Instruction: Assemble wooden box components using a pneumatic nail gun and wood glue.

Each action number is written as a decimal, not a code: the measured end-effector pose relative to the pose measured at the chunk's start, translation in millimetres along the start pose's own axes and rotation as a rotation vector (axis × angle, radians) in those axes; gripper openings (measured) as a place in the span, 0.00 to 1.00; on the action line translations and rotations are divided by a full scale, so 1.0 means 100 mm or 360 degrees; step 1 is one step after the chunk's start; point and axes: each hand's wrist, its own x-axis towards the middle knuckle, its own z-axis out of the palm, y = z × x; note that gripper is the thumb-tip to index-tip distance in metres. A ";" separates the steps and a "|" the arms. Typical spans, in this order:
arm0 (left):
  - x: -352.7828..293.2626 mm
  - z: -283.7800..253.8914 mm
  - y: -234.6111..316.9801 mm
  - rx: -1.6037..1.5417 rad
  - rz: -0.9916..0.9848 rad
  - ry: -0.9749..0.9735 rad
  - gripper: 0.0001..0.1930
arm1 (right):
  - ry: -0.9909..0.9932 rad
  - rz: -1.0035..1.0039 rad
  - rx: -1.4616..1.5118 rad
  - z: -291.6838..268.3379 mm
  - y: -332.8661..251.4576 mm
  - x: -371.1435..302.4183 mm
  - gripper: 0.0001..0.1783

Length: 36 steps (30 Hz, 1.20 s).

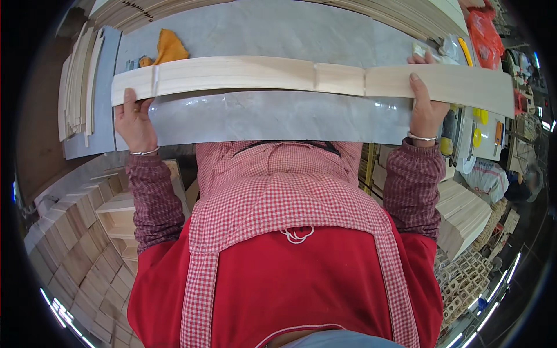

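Note:
A long, pale wooden board point(232, 74) spans sideways above the grey work table point(261, 119). Three narrow cross lines, perhaps grooves, mark its face: one near the left end and two right of the middle. My left hand point(137, 126) grips its near edge close to the left end, thumb on the upper face and the other fingers mostly hidden beneath. Farther along, my right hand point(428, 113) holds the right part, its thumb pressed on top and fingertips showing past the far edge. An orange cloth point(171, 46) lies behind the board on the left.
Thin wooden strips point(81, 87) are piled at the table's left end. Long boards point(383, 17) lie along the far edge. A red plastic bag point(486, 37) and a yellow-handled tool point(465, 51) are at the far right. Stacked wooden pieces point(75, 249) stand lower left.

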 end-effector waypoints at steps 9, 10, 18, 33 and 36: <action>-0.30 0.38 -0.10 0.0340 0.0334 -0.0039 0.15 | -0.0303 -0.0459 -0.0008 0.35 -0.35 0.15 0.28; -0.33 0.37 -0.13 0.0521 0.0424 -0.0079 0.15 | -0.0343 -0.0545 -0.0054 0.38 -0.37 0.17 0.29; -0.74 0.85 -0.27 0.1146 0.0962 -0.0389 0.17 | -0.0679 -0.1090 -0.0757 0.68 -0.48 0.22 0.37; -0.27 0.75 -0.02 0.0136 0.0217 -0.1319 0.27 | -0.1102 -0.0894 -0.0550 0.96 -0.58 0.17 0.33; -0.20 0.75 -0.03 0.0236 0.0241 -0.1445 0.29 | -0.1125 -0.0870 -0.0540 1.00 -0.57 0.14 0.32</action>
